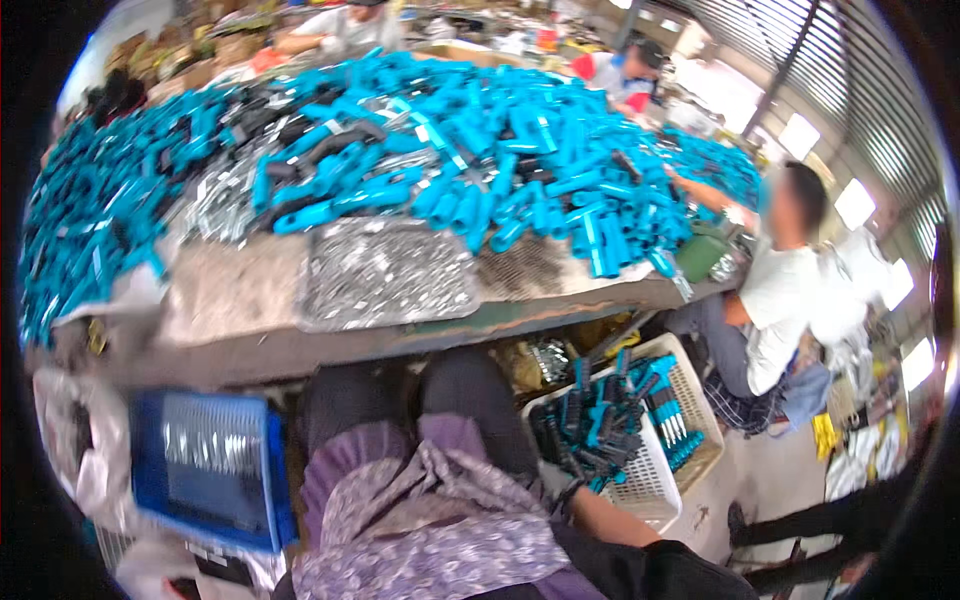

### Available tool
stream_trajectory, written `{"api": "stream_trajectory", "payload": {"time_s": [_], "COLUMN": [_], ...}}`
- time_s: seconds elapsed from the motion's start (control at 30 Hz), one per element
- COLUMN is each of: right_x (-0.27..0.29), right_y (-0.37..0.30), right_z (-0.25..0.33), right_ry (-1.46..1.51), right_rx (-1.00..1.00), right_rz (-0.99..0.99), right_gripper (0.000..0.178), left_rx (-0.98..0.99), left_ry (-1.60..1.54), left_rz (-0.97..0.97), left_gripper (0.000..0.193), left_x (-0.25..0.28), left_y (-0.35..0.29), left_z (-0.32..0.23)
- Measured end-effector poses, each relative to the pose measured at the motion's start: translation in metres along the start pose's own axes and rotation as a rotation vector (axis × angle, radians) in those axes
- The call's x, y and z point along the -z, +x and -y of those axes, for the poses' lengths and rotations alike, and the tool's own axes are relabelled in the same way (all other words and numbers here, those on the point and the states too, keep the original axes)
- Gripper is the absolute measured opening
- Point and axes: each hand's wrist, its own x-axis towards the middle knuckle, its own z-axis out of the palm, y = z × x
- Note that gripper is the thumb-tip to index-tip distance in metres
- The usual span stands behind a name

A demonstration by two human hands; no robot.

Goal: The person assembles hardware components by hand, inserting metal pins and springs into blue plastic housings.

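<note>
My right hand (pixel 556 484), in what looks like a grey glove, hangs low beside my right thigh, next to the near left side of a white plastic basket (pixel 655 508). Its fingers are blurred against the dark cloth, so I cannot tell what they hold, if anything. Inside that basket lie black and blue handle-like parts (pixel 600 425). My left hand is out of view. In front of me a large heap of bright blue plastic handles (pixel 470 130) covers the worktable, and a clear bag or tray of small silvery pieces (pixel 388 275) lies near its front edge.
A blue plastic crate (pixel 205 470) stands at my left, with a pale plastic bag (pixel 100 450) beside it. A second basket (pixel 705 385) holds blue tools behind the white one. A co-worker (pixel 780 290) sits at the right; others work across the table.
</note>
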Motion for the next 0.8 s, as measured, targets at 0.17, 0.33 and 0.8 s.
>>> {"api": "stream_trajectory", "payload": {"time_s": [0.17, 0.33, 0.8], "right_x": [-0.008, -0.023, -0.036], "right_y": [0.051, 0.148, 0.183], "right_z": [0.029, 0.075, -0.006], "right_ry": [0.161, 0.254, 0.587], "right_rx": [-0.040, -0.061, -0.157], "right_rz": [-0.110, -0.096, -0.009], "right_gripper": [0.046, 0.046, 0.047], "left_rx": [-0.131, -0.135, -0.170], "left_ry": [-0.029, 0.003, 0.193], "left_rz": [0.109, 0.193, 0.446], "left_gripper": [0.021, 0.021, 0.022], "left_x": [-0.009, -0.017, 0.059], "left_y": [0.108, 0.211, 0.247], "left_z": [-0.011, -0.016, -0.030]}}
